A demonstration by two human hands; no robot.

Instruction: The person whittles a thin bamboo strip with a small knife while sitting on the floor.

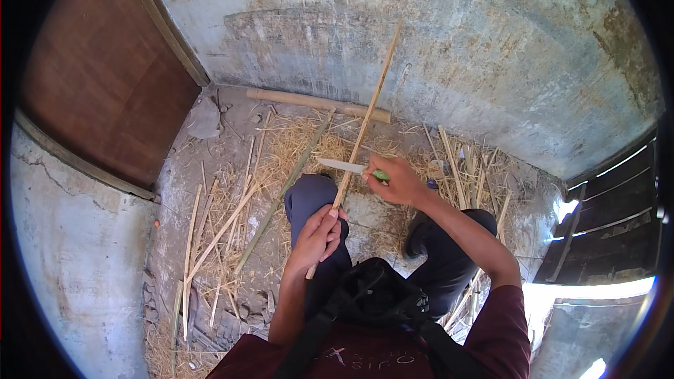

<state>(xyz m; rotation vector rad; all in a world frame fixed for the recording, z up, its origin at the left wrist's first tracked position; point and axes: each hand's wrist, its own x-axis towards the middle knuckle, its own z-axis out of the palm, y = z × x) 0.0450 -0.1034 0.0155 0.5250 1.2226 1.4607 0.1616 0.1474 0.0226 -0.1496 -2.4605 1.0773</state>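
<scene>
My left hand (319, 237) is closed around the lower part of a long, thin bamboo strip (377, 91), above my left knee. From that grip the strip slants up and to the right, toward the far wall. My right hand (394, 180) grips the green handle (380, 175) of a knife (340, 164). The pale blade points left and crosses the strip a little above my left hand. My right fingers are close around the handle, partly hiding it and the strip beside them.
Straw-like shavings (288, 146) cover the floor ahead. Several bamboo strips lie to the left, including a greenish one (284, 186), and more strips (453, 168) at the right. A thick bamboo pole (316, 102) rests along the foot of the wall (477, 35). A brown door (105, 63) stands left.
</scene>
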